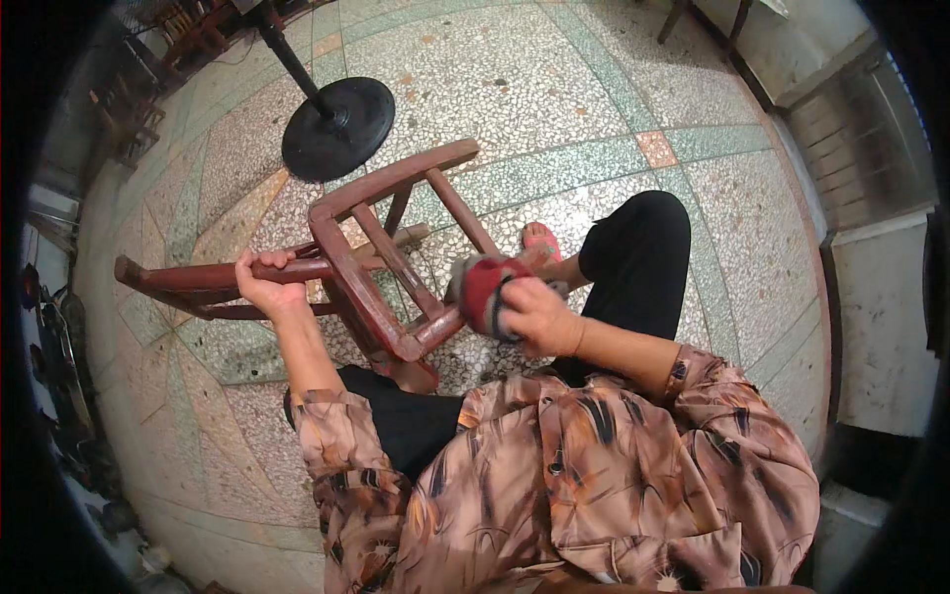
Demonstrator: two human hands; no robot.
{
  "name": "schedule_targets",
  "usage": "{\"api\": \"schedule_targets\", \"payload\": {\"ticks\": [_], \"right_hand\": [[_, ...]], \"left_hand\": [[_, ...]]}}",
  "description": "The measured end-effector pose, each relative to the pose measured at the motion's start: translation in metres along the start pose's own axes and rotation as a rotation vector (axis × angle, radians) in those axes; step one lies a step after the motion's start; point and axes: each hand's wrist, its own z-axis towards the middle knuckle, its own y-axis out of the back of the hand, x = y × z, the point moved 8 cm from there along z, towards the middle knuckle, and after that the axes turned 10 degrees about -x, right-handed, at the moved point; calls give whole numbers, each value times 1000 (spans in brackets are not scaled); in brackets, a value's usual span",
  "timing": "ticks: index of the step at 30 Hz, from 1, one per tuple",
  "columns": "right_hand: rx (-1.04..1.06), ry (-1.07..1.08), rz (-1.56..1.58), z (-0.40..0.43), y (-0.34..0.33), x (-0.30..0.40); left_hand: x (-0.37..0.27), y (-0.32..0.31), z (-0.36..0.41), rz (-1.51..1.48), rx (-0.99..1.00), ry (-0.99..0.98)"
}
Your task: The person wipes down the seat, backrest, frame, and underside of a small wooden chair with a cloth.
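A reddish-brown wooden chair lies tipped over on the floor in front of me, its legs and crossbars turned at an angle. My left hand is wrapped around one of its round wooden bars. In my right hand is a bunched red, grey and black cloth, blurred by motion. The cloth is against or just over the near right end of the chair frame; I cannot tell whether it touches. It hides that end of the wood.
Beyond the chair stands a black round pedestal base with a pole. The floor is terrazzo with green strips. My sandalled foot is right of the chair. Wooden furniture stands far left; cluttered items line the left edge.
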Motion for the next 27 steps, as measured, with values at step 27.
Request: {"api": "schedule_targets", "payload": {"ticks": [27], "right_hand": [[-6, -876, -359, -59, -10, -176]], "left_hand": [[-8, 22, 1, -28, -66, -56]]}}
